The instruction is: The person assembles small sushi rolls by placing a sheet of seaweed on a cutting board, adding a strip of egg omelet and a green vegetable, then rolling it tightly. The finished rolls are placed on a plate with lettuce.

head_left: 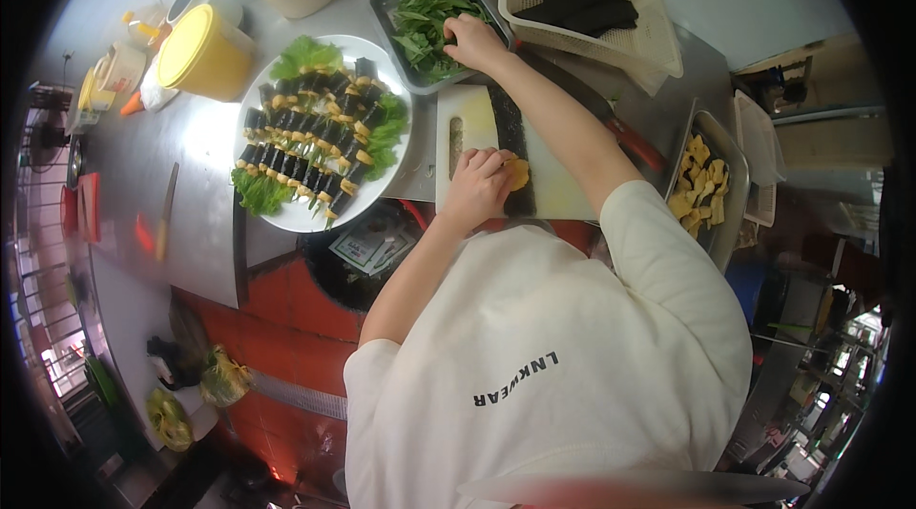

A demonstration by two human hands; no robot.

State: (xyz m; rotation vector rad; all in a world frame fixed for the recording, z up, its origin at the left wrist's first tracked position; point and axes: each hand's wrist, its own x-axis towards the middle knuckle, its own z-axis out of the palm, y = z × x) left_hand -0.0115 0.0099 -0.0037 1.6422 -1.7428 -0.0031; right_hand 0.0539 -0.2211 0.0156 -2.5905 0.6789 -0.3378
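My left hand (480, 186) is closed over a yellow-brown, fried-looking slice (517, 173), which rests on a dark seaweed strip (509, 123). The strip lies across a pale cutting board (563, 186) with a slot handle. My right hand (474, 41) reaches into a metal tray of leafy greens (425, 20), its fingers bent down and pinched on some leaves. To the left, a white plate (386, 186) carries rows of small seaweed-wrapped rolls (301, 132) with lettuce around the edge. More yellow slices (701, 183) fill a metal tray at the right.
A large knife (625, 132) lies right of the board, under my right forearm. Behind it stands a cream basket (658, 51) with dark seaweed sheets (582, 11). Yellow-lidded tubs (205, 56) stand at the back left. Another knife (167, 213) lies near the left edge of the counter.
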